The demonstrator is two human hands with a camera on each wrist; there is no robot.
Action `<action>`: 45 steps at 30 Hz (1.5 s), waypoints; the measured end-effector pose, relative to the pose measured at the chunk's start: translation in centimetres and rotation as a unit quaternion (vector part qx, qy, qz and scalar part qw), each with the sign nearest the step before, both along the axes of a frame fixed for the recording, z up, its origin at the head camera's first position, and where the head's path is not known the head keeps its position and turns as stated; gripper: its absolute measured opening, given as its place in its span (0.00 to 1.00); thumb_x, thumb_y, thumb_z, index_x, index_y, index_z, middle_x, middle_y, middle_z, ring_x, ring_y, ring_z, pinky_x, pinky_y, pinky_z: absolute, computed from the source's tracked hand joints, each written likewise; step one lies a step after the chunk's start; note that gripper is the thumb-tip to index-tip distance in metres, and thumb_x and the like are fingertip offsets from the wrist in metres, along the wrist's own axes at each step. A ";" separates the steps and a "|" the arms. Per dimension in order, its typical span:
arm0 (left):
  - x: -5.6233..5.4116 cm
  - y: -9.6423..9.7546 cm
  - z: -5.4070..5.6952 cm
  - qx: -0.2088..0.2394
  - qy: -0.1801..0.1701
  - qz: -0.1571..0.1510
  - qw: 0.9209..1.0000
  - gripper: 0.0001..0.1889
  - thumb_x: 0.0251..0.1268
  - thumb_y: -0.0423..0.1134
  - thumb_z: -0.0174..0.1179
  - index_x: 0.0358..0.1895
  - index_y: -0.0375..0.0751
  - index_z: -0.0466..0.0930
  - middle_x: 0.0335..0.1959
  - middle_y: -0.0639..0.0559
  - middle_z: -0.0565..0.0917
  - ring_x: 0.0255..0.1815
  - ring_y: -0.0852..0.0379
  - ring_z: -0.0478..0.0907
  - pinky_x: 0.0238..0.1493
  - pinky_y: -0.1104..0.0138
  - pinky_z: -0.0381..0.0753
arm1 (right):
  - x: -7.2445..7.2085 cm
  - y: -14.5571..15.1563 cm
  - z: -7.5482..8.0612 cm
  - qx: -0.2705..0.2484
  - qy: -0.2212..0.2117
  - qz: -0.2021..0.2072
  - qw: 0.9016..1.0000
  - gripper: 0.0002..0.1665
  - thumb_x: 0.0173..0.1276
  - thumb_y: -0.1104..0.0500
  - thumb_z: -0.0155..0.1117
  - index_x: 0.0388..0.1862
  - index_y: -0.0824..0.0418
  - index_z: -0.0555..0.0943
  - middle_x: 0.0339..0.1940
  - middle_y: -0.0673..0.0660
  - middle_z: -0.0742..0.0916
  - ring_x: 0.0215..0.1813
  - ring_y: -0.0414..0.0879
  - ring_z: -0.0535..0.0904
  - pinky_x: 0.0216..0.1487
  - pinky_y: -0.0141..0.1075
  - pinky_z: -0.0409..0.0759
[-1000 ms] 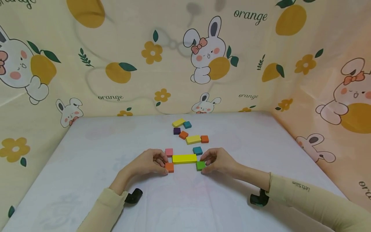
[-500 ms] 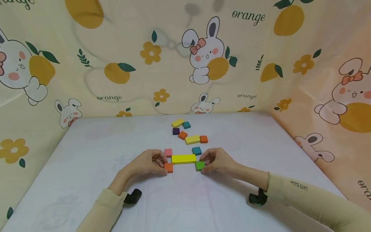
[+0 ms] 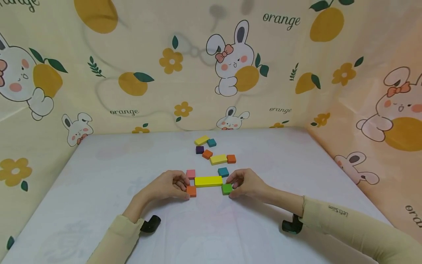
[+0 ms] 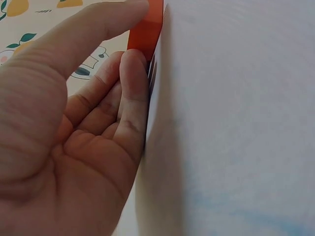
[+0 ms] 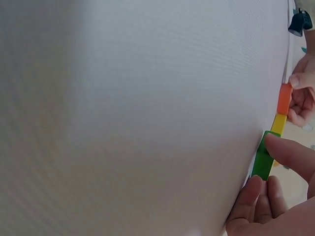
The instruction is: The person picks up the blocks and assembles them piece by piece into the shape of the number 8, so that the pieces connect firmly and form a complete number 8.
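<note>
My left hand [image 3: 169,185] pinches an orange block [image 3: 191,191] at the near left corner of a long yellow block [image 3: 208,181]. In the left wrist view the thumb lies on the orange block [image 4: 146,37], its other fingers curled at the side. Opposite, my right hand [image 3: 249,183] holds a green block [image 3: 226,189] between thumb and fingers at the yellow block's near right corner. The right wrist view shows the thumb on the green block [image 5: 263,160]. A pink block [image 3: 191,174] and a teal block [image 3: 223,172] stand at the long block's far corners.
Farther back on the white table [image 3: 115,205] lie an orange block [image 3: 231,159], a yellow block [image 3: 218,159], another orange block [image 3: 207,154], a purple block [image 3: 199,150], a teal block [image 3: 211,143] and a yellow block [image 3: 202,140]. A patterned cloth [image 3: 194,84] walls the back and sides.
The head view has shifted slightly. Both hands keep their places at the orange and green blocks, and the blocks have not visibly moved.
</note>
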State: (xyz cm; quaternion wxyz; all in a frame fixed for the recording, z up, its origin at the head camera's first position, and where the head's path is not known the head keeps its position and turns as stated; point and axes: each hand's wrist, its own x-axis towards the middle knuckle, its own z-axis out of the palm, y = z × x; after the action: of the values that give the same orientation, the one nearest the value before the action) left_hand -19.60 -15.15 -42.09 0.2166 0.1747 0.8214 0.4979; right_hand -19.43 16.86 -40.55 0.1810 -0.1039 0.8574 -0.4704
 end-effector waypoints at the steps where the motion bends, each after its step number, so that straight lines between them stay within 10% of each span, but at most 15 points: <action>1: 0.0 0.0 0.0 0.000 -0.001 0.000 1.000 0.21 0.50 0.38 0.77 0.45 0.41 0.78 0.37 0.49 0.82 0.38 0.50 0.78 0.45 0.63 0.80 | 0.0 0.0 0.0 0.000 0.000 0.000 1.000 0.23 0.48 0.67 0.81 0.44 0.63 0.84 0.34 0.55 0.84 0.37 0.50 0.77 0.37 0.32 0.79; 9: 0.0 -0.4 0.4 -0.010 0.008 -0.017 1.000 0.21 0.51 0.45 0.76 0.46 0.42 0.79 0.39 0.51 0.83 0.40 0.52 0.80 0.47 0.63 0.79 | 0.0 0.0 -0.2 0.006 0.002 -0.008 1.000 0.23 0.46 0.66 0.83 0.43 0.61 0.85 0.34 0.54 0.85 0.37 0.50 0.77 0.37 0.33 0.79; 19: -0.2 -1.8 4.3 -0.036 0.092 0.011 0.995 0.17 0.57 0.51 0.72 0.43 0.45 0.83 0.37 0.54 0.84 0.39 0.52 0.79 0.45 0.58 0.78 | -0.2 0.0 -0.1 0.014 0.007 -0.009 1.000 0.21 0.46 0.67 0.82 0.41 0.59 0.85 0.33 0.54 0.84 0.36 0.50 0.77 0.35 0.32 0.78; 31: -5.1 1.1 4.4 -0.077 0.123 0.076 0.986 0.19 0.63 0.41 0.69 0.53 0.37 0.79 0.48 0.47 0.82 0.48 0.51 0.77 0.49 0.59 0.78 | 0.0 0.0 -0.5 0.011 0.014 -0.007 1.000 0.21 0.46 0.67 0.82 0.41 0.59 0.85 0.34 0.53 0.84 0.35 0.50 0.77 0.35 0.33 0.78; 45: -8.6 4.0 3.8 -0.055 0.104 0.077 0.990 0.21 0.62 0.37 0.69 0.56 0.35 0.77 0.56 0.42 0.79 0.49 0.48 0.77 0.50 0.60 0.79 | 0.1 0.0 -0.2 -0.004 0.014 -0.003 1.000 0.22 0.45 0.68 0.83 0.40 0.61 0.84 0.32 0.55 0.84 0.35 0.50 0.77 0.36 0.34 0.79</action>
State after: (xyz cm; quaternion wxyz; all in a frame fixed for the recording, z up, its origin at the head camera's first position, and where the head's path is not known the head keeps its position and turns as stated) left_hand -28.23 -11.16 -38.27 0.1008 0.1498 0.8766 0.4462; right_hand -19.33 16.85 -40.73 0.1672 -0.1081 0.8582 -0.4732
